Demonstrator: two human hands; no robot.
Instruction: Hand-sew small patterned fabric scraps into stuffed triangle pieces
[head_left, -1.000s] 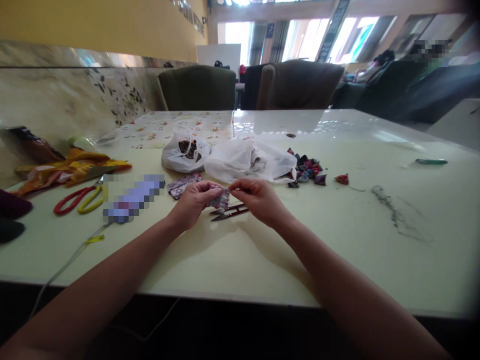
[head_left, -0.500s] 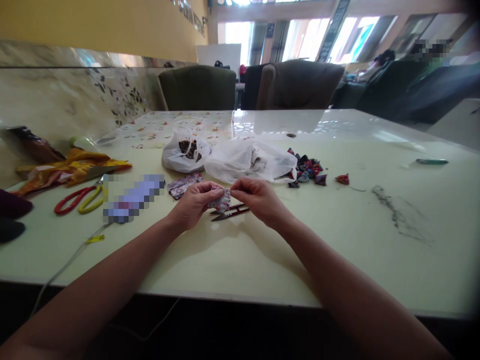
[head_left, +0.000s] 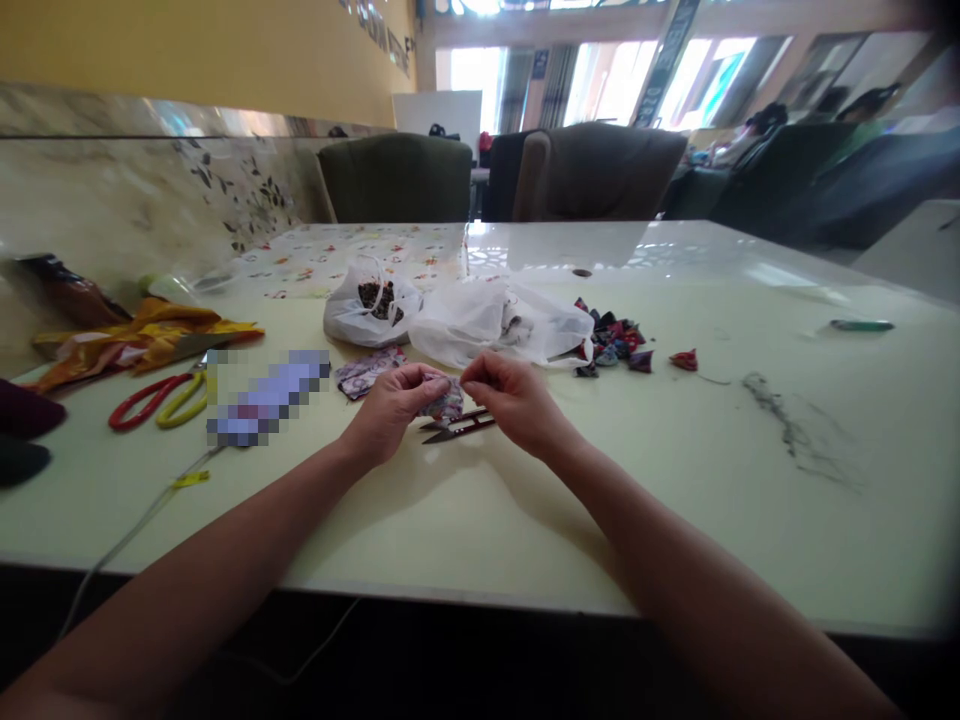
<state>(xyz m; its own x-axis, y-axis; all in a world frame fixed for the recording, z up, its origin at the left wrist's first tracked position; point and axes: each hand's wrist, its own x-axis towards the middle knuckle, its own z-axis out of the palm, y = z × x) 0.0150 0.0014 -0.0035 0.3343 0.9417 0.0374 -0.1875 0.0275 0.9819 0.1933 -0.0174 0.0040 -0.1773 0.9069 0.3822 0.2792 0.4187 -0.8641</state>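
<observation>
My left hand (head_left: 390, 410) pinches a small piece of patterned fabric (head_left: 444, 400) between thumb and fingers. Close by on the right, my right hand (head_left: 514, 400) is closed in a pinch at the fabric's edge; whatever lies between its fingertips is too small to make out. Below both hands, dark-handled thread snips (head_left: 457, 428) lie on the table, their blades pointing left. A stack of similar patterned fabric (head_left: 367, 372) rests just behind my left hand.
Behind the hands stand a white plastic bag of dark filling (head_left: 352, 312) and another white bag (head_left: 465, 325). Small sewn fabric pieces (head_left: 619, 335) lie right of them, loose threads (head_left: 784, 420) farther right. Scissors with red and yellow handles (head_left: 154, 402) and a blurred-out device (head_left: 274, 400) are left.
My right hand has lifted slightly away from the fabric's edge. In my left hand, the fabric has tilted a little. Everything on the table has stayed in place.
</observation>
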